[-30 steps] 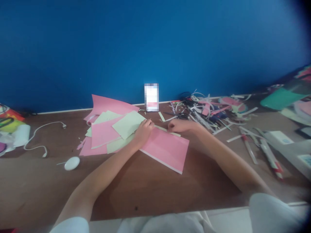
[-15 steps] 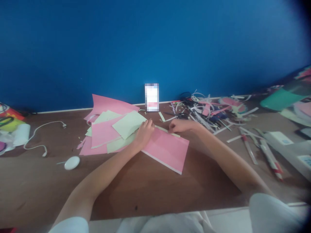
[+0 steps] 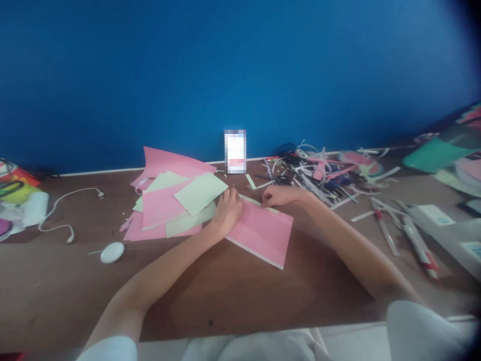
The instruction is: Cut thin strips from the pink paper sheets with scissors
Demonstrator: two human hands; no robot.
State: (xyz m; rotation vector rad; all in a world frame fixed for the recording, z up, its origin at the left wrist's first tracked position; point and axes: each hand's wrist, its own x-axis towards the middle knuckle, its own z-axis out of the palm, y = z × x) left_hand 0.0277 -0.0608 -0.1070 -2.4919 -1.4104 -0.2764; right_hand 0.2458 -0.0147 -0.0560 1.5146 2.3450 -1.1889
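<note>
A pink sheet of paper (image 3: 263, 231) lies slanted on the table, with a pale strip along its near edge and a narrow pale green strip (image 3: 273, 209) at its far edge. My left hand (image 3: 228, 210) holds the sheet's left end down, fingers bent over the far corner. At the far edge, my right hand (image 3: 273, 195) is closed, its fingertips pinched against the paper by the green strip; they partly hide the edge. Beside my left hand, pale green sheets (image 3: 202, 193) lie over pink sheets (image 3: 161, 204) in a loose pile.
A phone (image 3: 235, 153) with a blurred screen leans against the blue wall. Paper strips and cords (image 3: 319, 170) are heaped at the back right. A utility knife (image 3: 421, 248) lies at right. On the left are a white cable (image 3: 56, 205) and a white round object (image 3: 112, 252).
My left hand has slid slightly right along the pink sheet, away from the pile. My right hand stays at the far edge, almost unmoved.
</note>
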